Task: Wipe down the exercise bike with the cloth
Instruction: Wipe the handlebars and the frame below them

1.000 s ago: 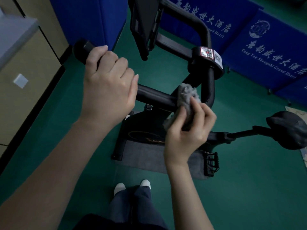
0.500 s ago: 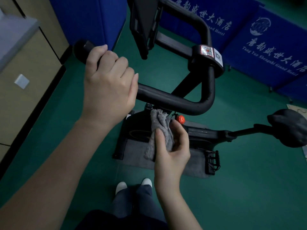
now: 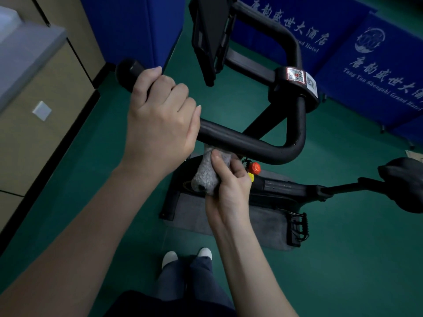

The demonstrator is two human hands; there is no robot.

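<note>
My right grip [image 3: 229, 186] is closed round the bunched grey fleecy cloth [image 3: 206, 177], its top touching the underside of the black padded handlebar tube [image 3: 242, 143] just above. Tube axis runs left to right. My left grip [image 3: 160, 124] clamps it immediately leftward; open travel lies rightward, past the red knob [image 3: 254, 168] alongside.

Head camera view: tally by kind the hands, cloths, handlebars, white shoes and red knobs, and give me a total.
Hands: 2, left hand and right hand
Cloth: 1
Handlebar: 1
White shoes: 2
Red knob: 1
Total: 7
</note>
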